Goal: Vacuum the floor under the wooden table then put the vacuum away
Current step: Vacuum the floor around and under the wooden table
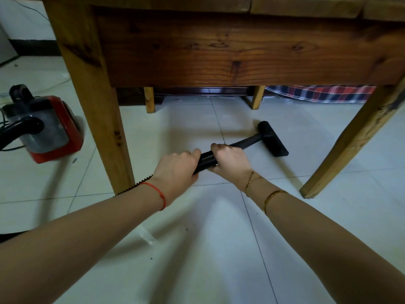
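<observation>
Open tiled floor (192, 119) runs toward 12 o'clock beneath the wooden table (241, 51); its legs block at 10 and 2, the vacuum canister (48, 128) at 9.

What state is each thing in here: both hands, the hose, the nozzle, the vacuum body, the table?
Left hand: grips the ribbed hose, fingers curled round it.
Right hand: grips the hose just ahead of the left.
Hose: held off the floor, angled toward the nozzle.
Floor nozzle: flat on the tiles under the table.
Vacuum body: standing on the floor, left of the table leg.
Wooden table: standing, upright.
</observation>
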A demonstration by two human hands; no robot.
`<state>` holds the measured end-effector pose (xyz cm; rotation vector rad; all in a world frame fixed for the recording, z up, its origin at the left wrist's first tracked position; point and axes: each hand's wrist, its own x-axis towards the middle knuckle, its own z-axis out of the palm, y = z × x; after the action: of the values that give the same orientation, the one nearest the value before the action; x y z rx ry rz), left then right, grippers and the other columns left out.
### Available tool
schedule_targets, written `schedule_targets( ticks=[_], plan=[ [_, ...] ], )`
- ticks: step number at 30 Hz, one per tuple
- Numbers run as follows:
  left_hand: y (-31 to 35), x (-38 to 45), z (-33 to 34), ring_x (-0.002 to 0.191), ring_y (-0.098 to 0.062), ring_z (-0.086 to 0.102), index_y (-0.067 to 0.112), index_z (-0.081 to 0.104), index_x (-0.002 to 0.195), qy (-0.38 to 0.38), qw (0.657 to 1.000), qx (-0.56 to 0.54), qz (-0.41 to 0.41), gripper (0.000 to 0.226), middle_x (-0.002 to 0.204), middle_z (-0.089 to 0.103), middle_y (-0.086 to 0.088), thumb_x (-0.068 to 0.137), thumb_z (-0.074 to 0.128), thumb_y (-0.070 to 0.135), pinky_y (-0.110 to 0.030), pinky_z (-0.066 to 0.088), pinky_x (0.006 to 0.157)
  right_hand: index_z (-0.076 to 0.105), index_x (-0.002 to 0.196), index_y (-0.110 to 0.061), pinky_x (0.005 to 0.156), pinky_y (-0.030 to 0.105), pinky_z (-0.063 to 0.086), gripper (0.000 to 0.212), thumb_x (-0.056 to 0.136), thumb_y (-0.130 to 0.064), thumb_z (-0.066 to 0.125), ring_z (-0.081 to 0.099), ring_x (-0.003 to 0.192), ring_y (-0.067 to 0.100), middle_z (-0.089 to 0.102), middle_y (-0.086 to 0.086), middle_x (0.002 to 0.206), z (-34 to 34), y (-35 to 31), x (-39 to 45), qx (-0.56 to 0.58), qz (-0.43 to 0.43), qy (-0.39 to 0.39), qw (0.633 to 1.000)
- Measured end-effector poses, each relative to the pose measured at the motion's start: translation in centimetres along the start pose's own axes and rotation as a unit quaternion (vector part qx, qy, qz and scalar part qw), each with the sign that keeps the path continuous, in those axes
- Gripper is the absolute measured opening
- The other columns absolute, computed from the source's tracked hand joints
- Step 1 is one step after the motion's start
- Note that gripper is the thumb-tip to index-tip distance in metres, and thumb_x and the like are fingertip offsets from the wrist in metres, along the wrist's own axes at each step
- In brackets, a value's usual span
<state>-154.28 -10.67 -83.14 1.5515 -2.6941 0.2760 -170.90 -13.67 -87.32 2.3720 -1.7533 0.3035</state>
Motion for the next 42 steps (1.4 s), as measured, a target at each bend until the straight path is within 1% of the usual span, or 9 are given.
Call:
schedule_targets(
  ticks=[6,10,17,22,26,32,35,38,42],
  plan=[
    [4.8,4.9,0.9,0.084,-0.028,0.062,0.014,0.043,0.12,-0.003,0.999,-0.02,0.025,0.03,0.103,0.061,-0.006,0.093,0.049,0.027,-0.032,0.036,0.059,0.053,0.105,-0.007,0.066,0.032,0.043,0.03,0.084,-0.026,0.063,0.058,0.099,0.029,0.062,0.009,0.104,0.7,5.6,-1.6,0.042,0.086,-0.011,0.995],
    [8.2,7.6,1.3,0.084,-0.027,0.063,0.014,0.043,0.118,-0.004,0.999,-0.017,0.048,0.029,0.1,0.061,-0.005,0.093,0.05,0.027,-0.031,0.036,0.059,0.052,0.11,-0.008,0.076,0.037,0.048,0.033,0.084,-0.023,0.065,0.053,0.11,0.028,0.059,0.01,0.112,0.9,9.1,-2.8,0.053,0.131,-0.032,0.989],
    [9.7,8.4,1.9,0.084,-0.027,0.063,0.014,0.042,0.119,-0.007,0.997,-0.022,0.067,0.031,0.1,0.061,-0.005,0.093,0.05,0.029,-0.03,0.038,0.06,0.052,0.109,-0.006,0.079,0.037,0.046,0.032,0.083,-0.018,0.065,0.051,0.11,0.029,0.056,0.012,0.111,0.9,11.1,-3.9,0.074,0.124,-0.051,0.988],
    [7.4,6.1,1.8,0.085,-0.027,0.062,0.015,0.041,0.12,-0.006,0.998,-0.017,0.055,0.031,0.102,0.06,-0.004,0.094,0.049,0.031,-0.031,0.034,0.059,0.052,0.111,-0.007,0.09,0.038,0.046,0.032,0.084,-0.019,0.064,0.046,0.122,0.029,0.058,0.011,0.112,1.2,8.2,-3.7,0.09,0.108,-0.046,0.989],
    [4.4,3.5,1.7,0.082,-0.028,0.062,0.016,0.041,0.117,-0.012,0.999,-0.026,0.043,0.03,0.099,0.06,-0.004,0.094,0.048,0.034,-0.031,0.036,0.059,0.053,0.104,-0.007,0.08,0.032,0.042,0.026,0.083,-0.019,0.061,0.052,0.105,0.028,0.059,0.01,0.105,0.9,4.5,-3.0,0.079,0.087,-0.026,0.993],
    [-0.5,-0.9,0.7,0.083,-0.029,0.063,0.019,0.043,0.115,-0.008,0.999,-0.025,0.02,0.028,0.098,0.059,-0.002,0.094,0.046,0.036,-0.031,0.039,0.061,0.052,0.1,-0.009,0.072,0.033,0.043,0.026,0.083,-0.028,0.06,0.059,0.092,0.027,0.064,0.008,0.098,-0.1,-1.8,-1.6,0.043,0.054,-0.013,0.998],
    [-2.7,-3.0,0.2,0.076,-0.026,0.062,0.02,0.042,0.113,0.0,1.0,-0.011,0.021,0.026,0.092,0.058,0.0,0.094,0.045,0.037,-0.029,0.039,0.058,0.052,0.101,-0.008,0.069,0.034,0.044,0.028,0.084,-0.03,0.059,0.062,0.089,0.029,0.065,0.009,0.096,-0.5,-4.7,-1.0,0.022,0.036,-0.008,0.999],
    [-4.5,-4.4,-0.1,0.06,-0.02,0.05,0.024,0.041,0.111,0.014,1.0,0.002,0.018,0.022,0.082,0.051,0.005,0.094,0.044,0.038,-0.029,0.032,0.048,0.052,0.102,-0.007,0.065,0.032,0.039,0.03,0.086,-0.031,0.059,0.063,0.085,0.028,0.065,0.009,0.095,-0.8,-6.9,-0.6,0.013,0.031,-0.006,0.999],
    [-5.4,-5.0,-0.4,0.06,-0.018,0.049,0.024,0.04,0.112,0.007,0.999,0.028,0.015,0.023,0.086,0.054,0.005,0.095,0.045,0.037,-0.027,0.035,0.048,0.053,0.101,-0.006,0.062,0.031,0.035,0.031,0.085,-0.031,0.062,0.064,0.082,0.029,0.065,0.009,0.092,-0.9,-8.0,-0.4,0.003,0.045,0.002,0.999]
  ],
)
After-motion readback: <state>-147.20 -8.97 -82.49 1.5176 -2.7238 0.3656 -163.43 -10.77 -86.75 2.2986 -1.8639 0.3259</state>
